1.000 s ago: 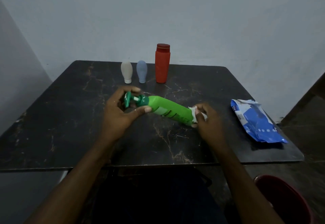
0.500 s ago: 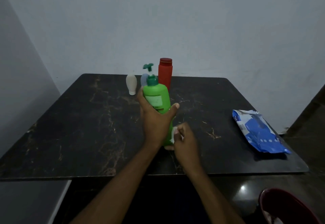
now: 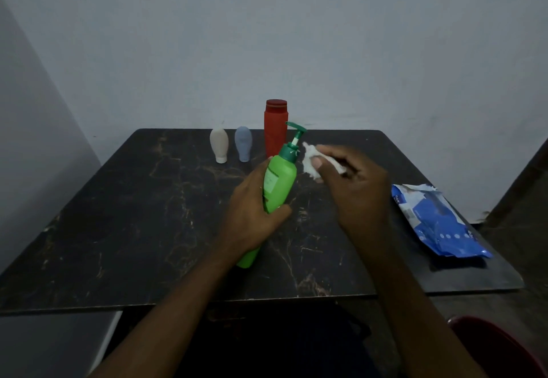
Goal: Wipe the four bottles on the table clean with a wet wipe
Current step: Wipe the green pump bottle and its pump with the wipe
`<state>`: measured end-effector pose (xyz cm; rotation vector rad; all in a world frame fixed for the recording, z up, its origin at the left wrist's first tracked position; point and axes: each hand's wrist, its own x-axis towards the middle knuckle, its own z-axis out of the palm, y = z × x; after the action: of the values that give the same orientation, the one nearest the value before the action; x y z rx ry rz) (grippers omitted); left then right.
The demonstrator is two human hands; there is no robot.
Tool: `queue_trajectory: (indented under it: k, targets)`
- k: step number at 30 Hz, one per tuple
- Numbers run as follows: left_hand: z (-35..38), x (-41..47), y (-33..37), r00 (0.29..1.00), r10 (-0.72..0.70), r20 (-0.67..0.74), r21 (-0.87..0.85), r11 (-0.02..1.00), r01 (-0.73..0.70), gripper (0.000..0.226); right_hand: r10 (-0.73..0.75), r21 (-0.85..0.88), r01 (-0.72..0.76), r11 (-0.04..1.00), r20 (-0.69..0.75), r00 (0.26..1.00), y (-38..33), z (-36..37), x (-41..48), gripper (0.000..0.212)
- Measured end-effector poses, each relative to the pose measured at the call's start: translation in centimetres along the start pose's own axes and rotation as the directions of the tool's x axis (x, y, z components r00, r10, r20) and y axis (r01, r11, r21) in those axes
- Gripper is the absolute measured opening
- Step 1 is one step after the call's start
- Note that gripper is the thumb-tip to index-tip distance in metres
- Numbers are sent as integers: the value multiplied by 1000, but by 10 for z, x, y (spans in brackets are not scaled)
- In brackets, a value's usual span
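My left hand grips the green pump bottle around its middle and holds it tilted above the dark marble table, pump head pointing up and away. My right hand pinches a crumpled white wet wipe just right of the bottle's dark green pump neck, a small gap between wipe and bottle. At the table's far edge stand a red bottle, a small blue bottle and a small beige bottle, all upright.
A blue and white wet-wipe pack lies near the table's right edge. A red bin sits on the floor at the lower right. Grey walls close in behind and to the left of the table.
The bottle went from lying sideways between both hands to upright, then tilted in my left hand. My right hand with the wipe moved from the bottle's base up beside the pump.
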<state>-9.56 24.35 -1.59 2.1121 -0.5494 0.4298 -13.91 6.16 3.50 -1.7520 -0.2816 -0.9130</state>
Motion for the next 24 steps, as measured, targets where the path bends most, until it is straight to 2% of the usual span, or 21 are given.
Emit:
queue_trajectory:
  k: [3, 5, 7, 9, 11, 15, 18, 24]
  targets:
    - [-1, -1, 5, 999, 53, 8, -14, 999, -52, 75, -300, -271, 310, 912, 78, 951, 10, 13, 12, 18]
    - [-3, -1, 4, 999, 51, 9, -38, 998, -50, 70, -360, -371, 388, 844, 144, 922, 28, 15, 15, 17]
    - [-6, 0, 2, 999, 35, 8, -51, 998, -35, 66, -356, -403, 386, 830, 150, 922, 40, 9, 15, 15]
    - [-6, 0, 2, 999, 44, 9, -43, 998, -43, 65, -334, -382, 338, 860, 80, 939, 39, 0, 15, 15]
    - [-6, 1, 4, 998, 59, 18, -30, 998, -58, 66, -380, -333, 377, 864, 59, 923, 28, 1, 17, 16]
    - [-2, 1, 5, 997, 74, 27, -34, 997, -73, 70, -478, -337, 553, 762, 283, 832, 21, 13, 18, 20]
    - [-4, 2, 8, 997, 74, 24, -16, 997, -74, 72, -482, -384, 580, 718, 327, 813, 30, 6, 17, 22]
    - [-6, 5, 8, 996, 60, 63, 35, 997, -62, 71, -500, -428, 552, 716, 238, 833, 30, 0, 14, 24]
